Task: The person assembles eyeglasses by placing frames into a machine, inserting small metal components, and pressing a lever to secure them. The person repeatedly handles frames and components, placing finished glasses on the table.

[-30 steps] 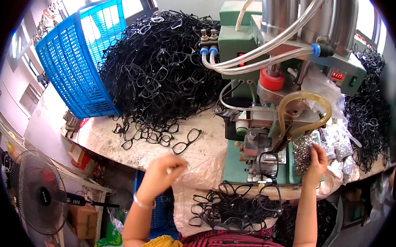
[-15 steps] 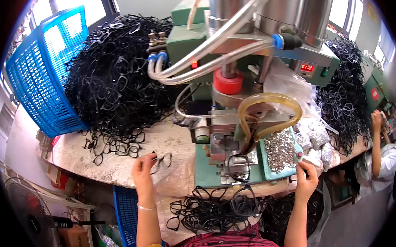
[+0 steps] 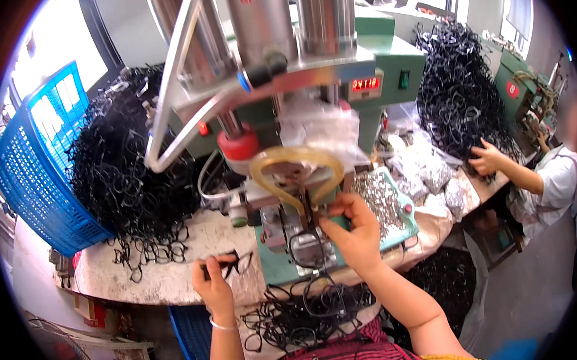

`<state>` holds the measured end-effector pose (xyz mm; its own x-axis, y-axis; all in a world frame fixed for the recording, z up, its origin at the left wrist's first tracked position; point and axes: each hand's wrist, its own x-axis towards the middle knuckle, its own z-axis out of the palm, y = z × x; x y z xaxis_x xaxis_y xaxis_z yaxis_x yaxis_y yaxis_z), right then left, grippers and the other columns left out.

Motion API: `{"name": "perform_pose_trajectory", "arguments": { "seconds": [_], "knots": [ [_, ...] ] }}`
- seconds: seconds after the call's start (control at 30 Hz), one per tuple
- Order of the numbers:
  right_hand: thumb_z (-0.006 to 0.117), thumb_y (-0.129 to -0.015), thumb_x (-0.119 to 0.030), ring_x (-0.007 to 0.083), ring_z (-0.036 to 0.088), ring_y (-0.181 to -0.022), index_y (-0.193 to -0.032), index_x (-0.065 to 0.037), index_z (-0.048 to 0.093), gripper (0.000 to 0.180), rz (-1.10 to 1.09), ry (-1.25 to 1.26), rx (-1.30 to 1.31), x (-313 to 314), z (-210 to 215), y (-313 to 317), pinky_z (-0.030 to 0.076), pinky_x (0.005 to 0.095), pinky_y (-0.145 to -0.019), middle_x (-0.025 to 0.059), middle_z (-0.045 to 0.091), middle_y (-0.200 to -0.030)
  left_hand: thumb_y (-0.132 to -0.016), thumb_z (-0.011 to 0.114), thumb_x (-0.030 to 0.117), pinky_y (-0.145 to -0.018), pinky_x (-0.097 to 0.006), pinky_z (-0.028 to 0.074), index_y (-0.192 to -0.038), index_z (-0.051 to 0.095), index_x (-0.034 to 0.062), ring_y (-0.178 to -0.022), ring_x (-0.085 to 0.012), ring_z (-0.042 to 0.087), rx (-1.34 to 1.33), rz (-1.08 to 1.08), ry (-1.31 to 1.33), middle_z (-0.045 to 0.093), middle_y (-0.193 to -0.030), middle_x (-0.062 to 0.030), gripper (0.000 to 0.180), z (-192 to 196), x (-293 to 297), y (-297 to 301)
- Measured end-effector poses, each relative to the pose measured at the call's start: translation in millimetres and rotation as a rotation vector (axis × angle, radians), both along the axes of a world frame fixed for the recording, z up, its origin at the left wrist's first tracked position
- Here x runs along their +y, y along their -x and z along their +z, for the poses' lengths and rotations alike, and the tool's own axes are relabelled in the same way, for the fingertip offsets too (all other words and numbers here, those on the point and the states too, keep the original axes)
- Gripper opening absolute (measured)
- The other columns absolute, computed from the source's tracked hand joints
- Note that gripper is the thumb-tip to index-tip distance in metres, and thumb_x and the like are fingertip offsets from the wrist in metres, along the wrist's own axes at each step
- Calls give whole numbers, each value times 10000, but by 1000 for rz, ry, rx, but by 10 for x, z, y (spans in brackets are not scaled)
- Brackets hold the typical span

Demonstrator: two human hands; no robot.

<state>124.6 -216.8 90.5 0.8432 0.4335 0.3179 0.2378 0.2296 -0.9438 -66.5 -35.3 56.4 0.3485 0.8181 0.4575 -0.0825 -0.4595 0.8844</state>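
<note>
My left hand [image 3: 214,283] is closed on a black eyeglass frame [image 3: 244,262], held just over the worktable left of the green press base [image 3: 278,273]. My right hand [image 3: 356,236] reaches into the press, thumb and fingertips drawn together beside the tooling under a looped yellowish tube [image 3: 331,153]. Anything small between those fingertips is hidden. Another eyeglass frame [image 3: 308,266] hangs at the tooling, just left of the right hand. Beside that hand is a light green tray [image 3: 403,229] of small silvery metal pieces [image 3: 387,208].
Black frames are heaped at the left [image 3: 123,161], at the back right [image 3: 455,82] and along the near edge [image 3: 275,316]. A blue basket [image 3: 41,184] leans at far left. The press's steel cylinders [image 3: 262,27] stand ahead. A co-worker's hand [image 3: 488,158] touches the right heap.
My right hand has moved left from the tray's edge into the press tooling. My left hand still holds its eyeglass frame. The view has turned right, and the co-worker's hand is now at the heap.
</note>
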Motion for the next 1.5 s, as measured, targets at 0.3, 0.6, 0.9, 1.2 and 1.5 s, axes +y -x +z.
{"name": "perform_pose_trajectory", "arguments": {
  "seconds": [0.3,0.6,0.9,1.2,1.5],
  "knots": [
    [732,-809,-28,118,623,-963,-1215,16,543,451,136,-127,188,33,293,176,458,287,-930,84,661,-1076,-992,497,87,-555,-250,451,-735,468,33,-549,-144,551,-147,-303,-463,729,-768,-152,264,1474,-288,-551],
    [742,-784,-146,377,536,-1242,-1005,-56,714,240,-244,636,-648,-471,-91,-439,434,465,-1032,198,632,-1191,-777,819,333,-639,-309,566,-724,486,109,-727,-204,638,41,-702,-1284,701,-930,-55,405,1079,-772,-592],
    [747,-735,-114,384,549,-1220,-829,-86,700,108,-348,553,-861,-579,-510,-668,469,486,-977,184,623,-1163,-795,807,294,-664,-309,568,-716,487,101,-749,-206,644,56,-678,-1295,686,-882,-68,381,995,-812,-647],
    [643,-872,-11,333,669,-884,-957,-5,696,100,-478,498,-832,-644,-639,-898,521,400,-810,150,705,-944,-798,796,332,-841,-399,567,-966,624,95,-900,-238,648,47,-278,-992,714,-1078,-50,338,465,-872,66],
    [689,-848,-21,190,654,-815,-957,2,701,112,-345,398,-400,-499,-410,-750,498,306,-785,99,703,-876,-797,774,206,-826,-408,497,-795,720,48,-926,-307,628,864,688,-535,686,-916,-114,166,145,1321,980]
  ]
}}
